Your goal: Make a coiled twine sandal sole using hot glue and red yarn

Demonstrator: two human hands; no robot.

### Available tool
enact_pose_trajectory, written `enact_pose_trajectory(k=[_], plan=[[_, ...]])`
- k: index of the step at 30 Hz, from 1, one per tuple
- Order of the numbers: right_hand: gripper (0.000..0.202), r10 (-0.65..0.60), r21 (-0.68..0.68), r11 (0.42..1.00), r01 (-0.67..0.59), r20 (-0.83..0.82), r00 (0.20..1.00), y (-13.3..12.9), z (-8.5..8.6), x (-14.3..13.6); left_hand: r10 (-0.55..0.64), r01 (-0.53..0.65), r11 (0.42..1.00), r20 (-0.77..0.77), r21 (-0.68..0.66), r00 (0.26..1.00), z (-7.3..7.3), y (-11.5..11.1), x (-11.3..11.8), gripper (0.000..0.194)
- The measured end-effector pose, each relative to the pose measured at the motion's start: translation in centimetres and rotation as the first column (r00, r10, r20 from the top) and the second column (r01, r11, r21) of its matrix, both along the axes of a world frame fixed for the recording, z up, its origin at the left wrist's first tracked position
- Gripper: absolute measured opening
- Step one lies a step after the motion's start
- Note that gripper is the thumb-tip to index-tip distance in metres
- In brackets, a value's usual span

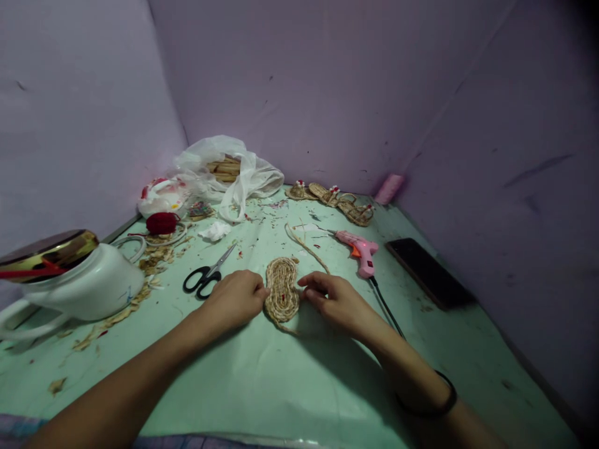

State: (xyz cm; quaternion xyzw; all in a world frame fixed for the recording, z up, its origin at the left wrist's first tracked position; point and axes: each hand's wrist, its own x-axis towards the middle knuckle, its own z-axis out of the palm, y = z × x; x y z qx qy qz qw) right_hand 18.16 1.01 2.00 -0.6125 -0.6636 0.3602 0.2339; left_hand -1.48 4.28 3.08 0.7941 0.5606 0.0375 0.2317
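A sole-shaped coil of braided straw cord lies flat on the green table, its rows wound tightly side by side. My left hand has its fingers curled, thumb and fingertips at the coil's left edge. At the right edge my right hand is partly open, thumb and forefinger slightly apart and close to the coil. A loose length of the cord runs behind the right hand, and some cord trails below the coil. Black-handled scissors lie beside my left hand. Beyond my right hand rests a pink glue gun.
Small woven sandals stand at the back. A plastic bag holds straw pieces. At left are a white pot, red yarn and plant scraps. A phone lies right; the glue gun's black cable passes my right wrist.
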Motion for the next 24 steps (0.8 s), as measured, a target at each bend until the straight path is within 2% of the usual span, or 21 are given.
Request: enact_pose_trajectory(k=[4, 7, 11, 15, 21, 24], plan=[[0.024, -0.148, 0.083, 0.987, 0.140, 0.101, 0.984, 0.6, 0.3, 1.4, 0.061, -0.057, 0.997, -0.080, 0.048, 0.995, 0.9, 0.4, -0.4, 0.041], [0.024, -0.181, 0.103, 0.980, 0.171, 0.100, 0.978, 1.0, 0.3, 2.5, 0.178, -0.160, 0.978, -0.133, 0.131, 0.975, 1.5, 0.8, -0.7, 0.034], [0.023, -0.205, 0.148, 0.971, 0.190, 0.098, 0.974, 1.2, 0.2, 3.0, 0.281, -0.262, 0.945, -0.075, 0.196, 0.957, 1.8, 1.1, -1.0, 0.031], [0.023, -0.207, 0.149, 0.971, 0.187, 0.130, 0.970, 1.3, 0.2, 3.0, 0.298, -0.296, 0.940, 0.015, 0.169, 0.954, 2.1, 1.2, -1.4, 0.030], [0.022, -0.186, 0.163, 0.974, 0.159, 0.165, 0.969, 1.3, 0.5, 3.0, 0.416, -0.413, 0.888, 0.032, 0.201, 0.909, 3.1, 1.8, -2.9, 0.049], [0.020, -0.180, 0.163, 0.975, 0.152, 0.179, 0.967, 1.2, 0.6, 2.9, 0.418, -0.417, 0.892, 0.031, 0.175, 0.908, 3.3, 2.1, -3.3, 0.058]])
